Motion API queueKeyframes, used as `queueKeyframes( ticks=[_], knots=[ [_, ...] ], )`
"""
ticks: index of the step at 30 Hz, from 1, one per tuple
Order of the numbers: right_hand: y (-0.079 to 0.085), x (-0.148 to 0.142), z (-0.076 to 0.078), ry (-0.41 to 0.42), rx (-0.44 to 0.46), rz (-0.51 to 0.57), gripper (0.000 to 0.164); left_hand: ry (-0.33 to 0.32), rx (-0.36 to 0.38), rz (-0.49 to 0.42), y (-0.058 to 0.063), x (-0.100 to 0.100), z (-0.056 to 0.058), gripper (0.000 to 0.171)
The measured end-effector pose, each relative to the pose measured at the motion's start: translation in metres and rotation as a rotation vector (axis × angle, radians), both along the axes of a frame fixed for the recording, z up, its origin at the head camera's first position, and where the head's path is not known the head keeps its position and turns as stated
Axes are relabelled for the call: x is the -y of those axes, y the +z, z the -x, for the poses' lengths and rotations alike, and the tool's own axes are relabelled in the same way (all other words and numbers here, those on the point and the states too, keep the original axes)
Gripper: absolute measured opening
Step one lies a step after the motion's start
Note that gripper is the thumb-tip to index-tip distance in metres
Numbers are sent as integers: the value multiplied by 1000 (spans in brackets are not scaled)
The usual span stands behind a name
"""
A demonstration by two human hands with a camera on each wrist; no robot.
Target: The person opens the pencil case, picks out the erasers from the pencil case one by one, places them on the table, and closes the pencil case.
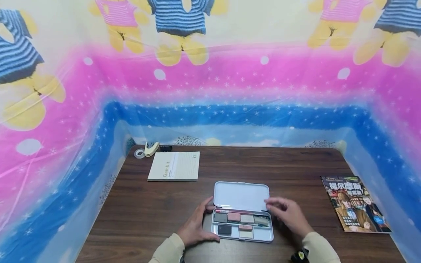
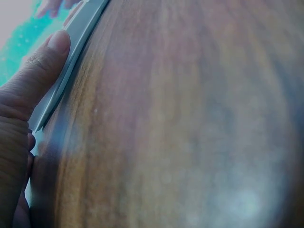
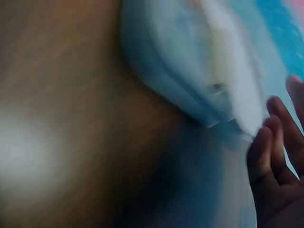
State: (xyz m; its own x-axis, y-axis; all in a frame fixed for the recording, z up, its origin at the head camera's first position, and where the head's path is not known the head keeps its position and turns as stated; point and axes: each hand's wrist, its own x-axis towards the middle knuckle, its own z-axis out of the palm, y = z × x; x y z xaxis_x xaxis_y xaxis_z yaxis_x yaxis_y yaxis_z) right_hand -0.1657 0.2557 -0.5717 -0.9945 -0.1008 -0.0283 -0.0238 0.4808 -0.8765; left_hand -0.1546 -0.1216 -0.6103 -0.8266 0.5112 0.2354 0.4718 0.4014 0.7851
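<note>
A flat white pencil case [image 1: 242, 235] lies on the table with its lid [image 1: 241, 195] raised at the back. Inside, small grey, pink and pale blocks [image 1: 234, 217] sit in a row, with a slim red-and-white stick behind them. A dark block [image 1: 224, 229] and a pink-and-cream block [image 1: 245, 231] lie in the front compartment. My left hand [image 1: 197, 224] holds the case's left end, thumb along the front edge, fingers at the back corner. At the lid's right edge is my right hand [image 1: 291, 215], its fingers loosely bent, fingertips right at the lower corner.
Behind the case, to the left, lies a cream notebook [image 1: 177, 166]. A tape roll [image 1: 139, 153], a cream stapler-like tool [image 1: 151, 149] and a small black object [image 1: 166, 148] stand at the back left. An illustrated magazine [image 1: 356, 204] lies at the right edge. Printed cloth surrounds the table.
</note>
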Motion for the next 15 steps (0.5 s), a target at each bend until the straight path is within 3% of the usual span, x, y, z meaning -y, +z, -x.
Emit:
queueKeyframes(
  ticks=[3, 8, 11, 15],
  knots=[
    [-4, -3, -19, 148, -83, -178, 26, 3, 16, 9, 1, 1, 0, 134],
    [-2, 0, -31, 284, -248, -424, 30, 18, 34, 22, 3, 1, 0, 134],
    [-5, 1, -33, 303, -325, -459, 27, 18, 59, 19, 4, 1, 0, 134],
    [-11, 2, -38, 260, -366, -427, 28, 16, 76, 25, 4, -1, -1, 134]
  ],
)
